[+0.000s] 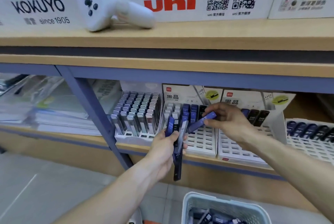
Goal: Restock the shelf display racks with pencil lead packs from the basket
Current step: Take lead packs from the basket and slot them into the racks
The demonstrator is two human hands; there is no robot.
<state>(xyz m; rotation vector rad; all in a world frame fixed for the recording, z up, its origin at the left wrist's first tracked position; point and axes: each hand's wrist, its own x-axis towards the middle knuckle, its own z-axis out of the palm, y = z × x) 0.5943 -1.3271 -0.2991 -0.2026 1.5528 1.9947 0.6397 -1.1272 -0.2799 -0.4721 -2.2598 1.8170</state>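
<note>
My left hand (163, 148) grips a bundle of several blue and black pencil lead packs (176, 144) in front of the shelf edge. My right hand (228, 121) pinches a single blue lead pack (200, 122), tilted, above the white display rack (200, 142) whose back rows hold white, blue and black packs. A second white rack (240, 149) to the right holds a few dark packs at its back. The light basket (226, 207) with more packs stands on the floor below.
A rack of pale lead cases (137, 115) stands left of the racks, another rack with dark packs (310, 133) far right. A white controller (115, 11) lies on the upper shelf. Stacked paper goods (45, 111) fill the left bay behind a blue post (94, 115).
</note>
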